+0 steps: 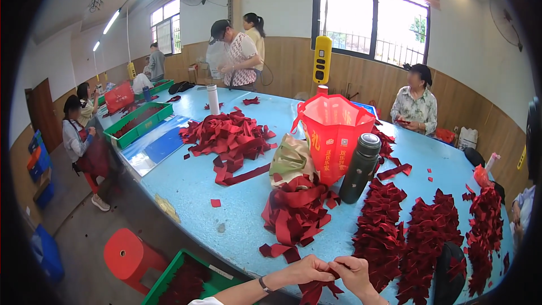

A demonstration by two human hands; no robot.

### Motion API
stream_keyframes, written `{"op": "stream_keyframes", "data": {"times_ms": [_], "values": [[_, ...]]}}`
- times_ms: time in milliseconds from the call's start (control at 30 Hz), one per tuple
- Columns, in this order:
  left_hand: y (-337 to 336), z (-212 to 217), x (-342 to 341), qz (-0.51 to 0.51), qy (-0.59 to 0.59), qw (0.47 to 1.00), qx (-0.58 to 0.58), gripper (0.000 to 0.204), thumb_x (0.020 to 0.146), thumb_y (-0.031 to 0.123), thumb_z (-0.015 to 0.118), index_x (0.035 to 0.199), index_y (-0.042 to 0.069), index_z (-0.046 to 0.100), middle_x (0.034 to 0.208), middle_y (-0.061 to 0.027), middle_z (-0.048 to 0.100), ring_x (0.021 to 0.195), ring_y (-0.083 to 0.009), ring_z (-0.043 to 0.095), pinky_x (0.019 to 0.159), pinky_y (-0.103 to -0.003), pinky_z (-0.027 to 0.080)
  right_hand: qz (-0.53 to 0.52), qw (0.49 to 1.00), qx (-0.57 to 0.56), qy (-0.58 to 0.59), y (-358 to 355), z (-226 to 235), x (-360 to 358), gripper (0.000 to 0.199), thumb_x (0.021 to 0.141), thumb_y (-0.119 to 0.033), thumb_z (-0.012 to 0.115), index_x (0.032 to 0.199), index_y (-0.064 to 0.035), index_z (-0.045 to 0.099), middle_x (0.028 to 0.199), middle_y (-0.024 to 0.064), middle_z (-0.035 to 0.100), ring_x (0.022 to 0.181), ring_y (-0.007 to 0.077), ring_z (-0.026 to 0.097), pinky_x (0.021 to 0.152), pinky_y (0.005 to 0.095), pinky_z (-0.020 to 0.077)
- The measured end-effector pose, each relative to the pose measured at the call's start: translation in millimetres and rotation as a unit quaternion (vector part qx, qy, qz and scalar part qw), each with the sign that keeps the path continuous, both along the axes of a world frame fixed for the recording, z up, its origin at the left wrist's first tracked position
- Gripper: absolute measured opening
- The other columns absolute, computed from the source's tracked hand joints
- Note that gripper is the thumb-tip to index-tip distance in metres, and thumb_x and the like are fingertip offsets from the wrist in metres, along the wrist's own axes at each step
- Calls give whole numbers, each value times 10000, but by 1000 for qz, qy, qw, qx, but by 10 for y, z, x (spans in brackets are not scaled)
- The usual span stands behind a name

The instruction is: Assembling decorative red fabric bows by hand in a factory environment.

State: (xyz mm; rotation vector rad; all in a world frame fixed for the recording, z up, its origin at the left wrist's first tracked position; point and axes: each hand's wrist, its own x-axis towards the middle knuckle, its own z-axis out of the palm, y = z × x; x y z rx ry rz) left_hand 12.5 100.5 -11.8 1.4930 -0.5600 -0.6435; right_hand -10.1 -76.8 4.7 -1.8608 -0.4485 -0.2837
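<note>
Far left: people seated beside green trays (137, 118) of dark red pieces, blue table (197, 186) running from there to the right. Near left, below table edge: red stool (129, 257), then green crate (169, 274) with more dark red ribbon inside.

Mid table: white bottle (213, 99) upright, big loose pile of red ribbon strips (228, 135) just in front of it. Right of that, olive-green bag (289, 158) leaning against red paper lantern-shaped bag (333, 135); dark flask (360, 168) upright, touching the red bag's right side. Tangled ribbon heap (296, 209) just in front of the olive bag.

Near edge, centre: left hand (307, 270) and right hand (354, 271) meeting knuckle to knuckle. Left hand fingers curled nearly closed, pinching the dark red ribbon piece (316, 289). Right hand fingers also curled tight on the same piece from the other side. Ribbon piece sits between the two sets of fingertips, upper part hidden in the grip, loose ends hanging below both hands over the table's near edge. Watch band on left wrist.

Right: three rows of stacked folded ribbon bows (429, 237) from near edge toward far right, just right of the hands. Far right: seated person in patterned shirt (416, 107) behind the table, below the window. Yellow handset (322, 59) hanging above centre.
</note>
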Motion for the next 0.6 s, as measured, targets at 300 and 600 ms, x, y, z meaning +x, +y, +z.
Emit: {"op": "stream_keyframes", "data": {"times_ms": [300, 600], "values": [[-156, 121, -55, -17, 22, 999, 25, 232, 828, 241, 667, 719, 37, 650, 584, 105, 457, 542, 1, 351, 471, -196, 262, 9, 952, 128, 276, -250, 83, -8, 115, 799, -80, 669, 794, 34, 661, 607, 6, 597, 556, 54, 532, 484, 197, 422], [-348, 329, -37, 22, 83, 996, 40, 209, 862, 207, 632, 939, 19, 680, 734, 74, 570, 650, 7, 447, 552, -167, 354, 28, 982, 111, 153, -412, 57, -18, 86, 798, -50, 653, 787, 35, 652, 618, 3, 590, 548, 40, 512, 477, 182, 399]]}}
